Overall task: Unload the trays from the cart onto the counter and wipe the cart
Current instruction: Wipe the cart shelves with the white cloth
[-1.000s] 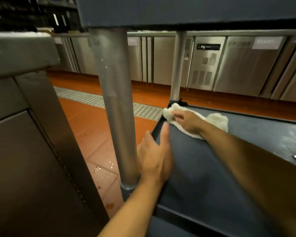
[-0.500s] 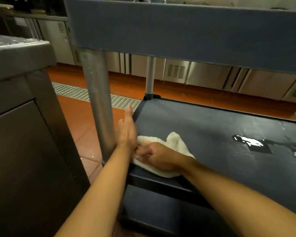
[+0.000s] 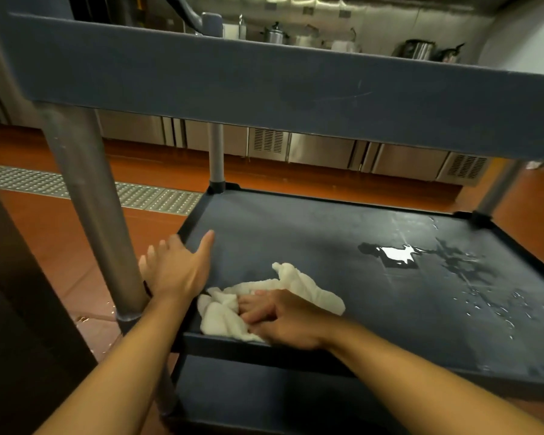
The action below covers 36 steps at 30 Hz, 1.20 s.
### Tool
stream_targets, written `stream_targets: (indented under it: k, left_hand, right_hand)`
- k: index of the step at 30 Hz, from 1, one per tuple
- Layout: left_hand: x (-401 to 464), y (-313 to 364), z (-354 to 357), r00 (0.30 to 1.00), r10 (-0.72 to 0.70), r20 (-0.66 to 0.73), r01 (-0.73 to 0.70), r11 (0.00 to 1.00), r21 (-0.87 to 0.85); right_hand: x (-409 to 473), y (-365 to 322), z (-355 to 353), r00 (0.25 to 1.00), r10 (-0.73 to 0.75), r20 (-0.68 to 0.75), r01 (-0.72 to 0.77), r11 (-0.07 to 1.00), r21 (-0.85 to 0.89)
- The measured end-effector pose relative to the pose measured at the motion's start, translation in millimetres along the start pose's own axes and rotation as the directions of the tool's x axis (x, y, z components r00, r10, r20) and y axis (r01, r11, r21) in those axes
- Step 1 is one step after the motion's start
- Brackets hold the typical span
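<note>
The right hand point(image 3: 283, 318) is closest to us. It rests on top of the white cloth point(image 3: 299, 287) with its fingers bent, pressing the cloth down onto the middle shelf point(image 3: 296, 233) of the cart point(image 3: 264, 73). The cloth lies bunched up at the near left part of the shelf, right by the front edge. A second ago this hand and the cloth were way over at the far left corner, by the back post point(image 3: 215, 152). Half a second ago they had come to the near left corner. Now they have slid a little to the right, so the left strip of the shelf looks wiped.

The left hand point(image 3: 176, 268) sits just beside the cloth, on the left edge of the shelf. Its fingers are straight and spread, and it holds nothing. It looks like it steadies the cart next to the thick grey post point(image 3: 91, 208). It has stayed on that edge the whole time.

Farther out on the right, a shiny puddle point(image 3: 393, 254) and small drops are on the shelf. The cloth has not reached them yet, so I think the wiping has to go that way next.

No trays show on this shelf, so the unloading seems done here. Far behind are the steel cabinets point(image 3: 321, 149) and the orange floor point(image 3: 44, 221).
</note>
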<state>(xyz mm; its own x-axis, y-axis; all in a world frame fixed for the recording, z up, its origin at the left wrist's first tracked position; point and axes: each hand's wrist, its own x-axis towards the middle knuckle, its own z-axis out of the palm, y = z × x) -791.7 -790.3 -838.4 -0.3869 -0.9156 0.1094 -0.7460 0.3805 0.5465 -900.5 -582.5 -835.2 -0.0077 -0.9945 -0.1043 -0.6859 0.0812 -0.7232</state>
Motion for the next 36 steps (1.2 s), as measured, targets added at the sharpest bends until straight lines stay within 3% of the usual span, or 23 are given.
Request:
stream_targets:
  k: [3,6,9,13,16,20,22,25,30,32,36]
  left_hand:
    - [-11.2,8.1,11.0,0.985,0.172,0.018,-0.173,0.982,0.080]
    - [-18.8,12.2,18.3,0.934,0.358,0.002,-0.357,0.932,-0.065]
    - [-16.9,3.0,14.8,0.939,0.341,0.039,-0.326,0.922,-0.209]
    - [-9.1,-4.5,8.8,0.935,0.349,0.060,-0.345,0.936,-0.073]
    - [-8.3,-4.3,11.8,0.926,0.353,0.133,-0.359,0.933,0.018]
    - [-1.1,-9.0,13.6,0.924,0.346,0.162,-0.366,0.923,0.116]
    - [-1.1,-1.8,14.1,0.924,0.354,0.146,-0.373,0.917,0.141]
    - [-15.3,40.9,24.5,0.895,0.413,0.167,-0.437,0.887,0.149]
    - [-87.8,148.4,85.8,0.776,0.613,0.146,-0.571,0.782,-0.249]
    - [-103.2,157.7,107.8,0.738,0.644,0.200,-0.589,0.760,-0.274]
    - [-88.9,142.4,117.8,0.778,0.581,0.240,-0.545,0.813,-0.205]
  right_hand:
    - [3.3,3.0,4.0,0.999,-0.026,-0.040,0.026,0.999,-0.020]
    - [-0.4,1.0,3.7,0.998,0.004,-0.063,-0.005,1.000,-0.010]
    - [-7.1,-2.2,-1.8,0.997,0.021,-0.073,-0.025,0.999,-0.048]
    - [-19.4,21.4,-22.8,0.977,0.119,-0.175,-0.164,0.950,-0.265]
    - [-48.9,44.7,-43.2,0.943,0.210,-0.258,-0.316,0.810,-0.495]
    - [-114.1,75.6,-59.5,0.916,0.258,-0.306,-0.325,0.925,-0.196]
    - [-136.9,88.8,-60.0,0.900,0.279,-0.334,-0.349,0.922,-0.170]
    - [-141.4,87.8,-61.4,0.899,0.306,-0.312,-0.373,0.910,-0.182]
    - [-136.2,78.2,-64.9,0.914,0.279,-0.293,-0.367,0.878,-0.308]
    - [-141.8,77.7,-64.6,0.920,0.261,-0.293,-0.352,0.879,-0.321]
    - [-168.5,81.4,-67.3,0.872,0.337,-0.356,-0.444,0.851,-0.281]
